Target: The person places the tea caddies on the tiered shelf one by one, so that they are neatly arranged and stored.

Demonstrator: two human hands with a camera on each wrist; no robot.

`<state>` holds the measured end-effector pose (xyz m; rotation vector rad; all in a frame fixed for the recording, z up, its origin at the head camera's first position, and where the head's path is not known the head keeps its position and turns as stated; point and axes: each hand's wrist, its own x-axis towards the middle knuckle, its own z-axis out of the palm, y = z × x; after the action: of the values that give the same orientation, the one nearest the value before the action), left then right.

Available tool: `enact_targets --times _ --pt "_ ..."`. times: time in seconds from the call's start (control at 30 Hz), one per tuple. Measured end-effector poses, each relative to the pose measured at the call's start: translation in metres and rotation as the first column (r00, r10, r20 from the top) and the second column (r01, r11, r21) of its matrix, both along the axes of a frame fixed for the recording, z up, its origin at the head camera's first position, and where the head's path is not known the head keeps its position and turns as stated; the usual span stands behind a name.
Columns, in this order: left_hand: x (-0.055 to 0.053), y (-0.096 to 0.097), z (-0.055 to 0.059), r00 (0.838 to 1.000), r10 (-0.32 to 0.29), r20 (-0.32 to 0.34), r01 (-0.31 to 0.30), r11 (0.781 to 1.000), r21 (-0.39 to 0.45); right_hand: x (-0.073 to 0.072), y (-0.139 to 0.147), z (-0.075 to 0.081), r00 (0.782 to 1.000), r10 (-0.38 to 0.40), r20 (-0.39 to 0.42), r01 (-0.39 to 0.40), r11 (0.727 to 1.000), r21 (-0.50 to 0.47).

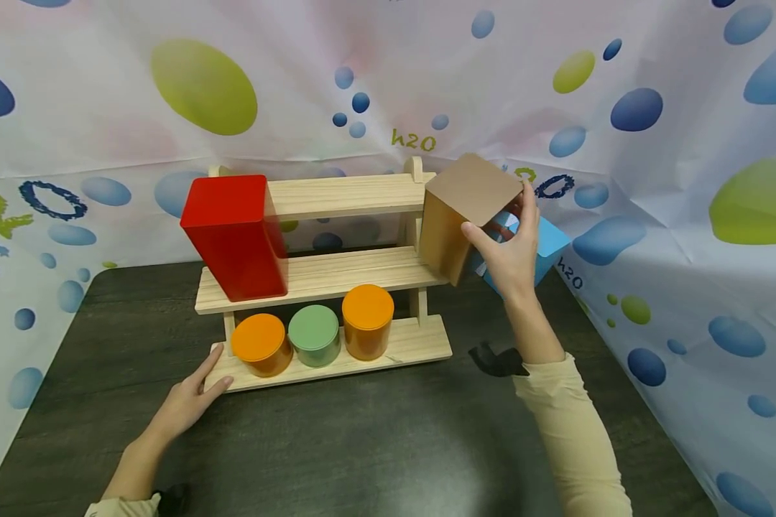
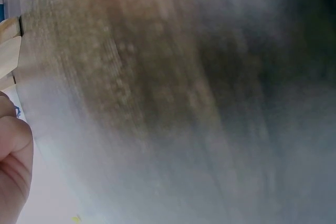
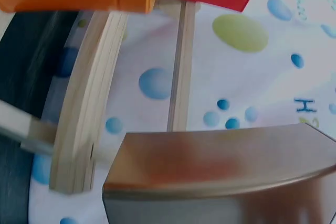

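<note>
A three-tier wooden shelf rack [image 1: 336, 276] stands on the dark table. My right hand [image 1: 511, 248] grips a gold-brown box [image 1: 472, 190], thumb on its near side and fingers at its far right edge. The box is tilted by the right end of the middle tier; its gold-brown side [image 3: 220, 161] fills the bottom of the right wrist view. Behind that hand is a light blue box [image 1: 550, 244], partly hidden. My left hand [image 1: 184, 402] holds the left end of the bottom tier between thumb and fingers; the left wrist view is mostly blurred.
A tall red box [image 1: 236, 244] stands on the middle tier's left end. On the bottom tier are an orange canister [image 1: 261, 345], a green canister [image 1: 315, 336] and another orange canister [image 1: 367, 323]. A patterned white curtain [image 1: 401, 86] hangs behind and to the sides.
</note>
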<state>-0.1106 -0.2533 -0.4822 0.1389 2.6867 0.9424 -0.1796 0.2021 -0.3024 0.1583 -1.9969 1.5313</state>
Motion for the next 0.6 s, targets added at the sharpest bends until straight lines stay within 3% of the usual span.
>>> enact_targets --times 0.3,0.6 --pt "-0.001 0.0 0.0 1.0 0.001 -0.004 -0.001 1.0 0.002 -0.011 -0.029 0.0 0.984 0.18 0.018 -0.18 0.984 0.001" --pt "0.0 0.0 -0.001 1.0 -0.003 -0.019 0.003 1.0 0.003 -0.022 -0.054 -0.004 0.959 0.267 0.09 -0.269 0.963 0.011"
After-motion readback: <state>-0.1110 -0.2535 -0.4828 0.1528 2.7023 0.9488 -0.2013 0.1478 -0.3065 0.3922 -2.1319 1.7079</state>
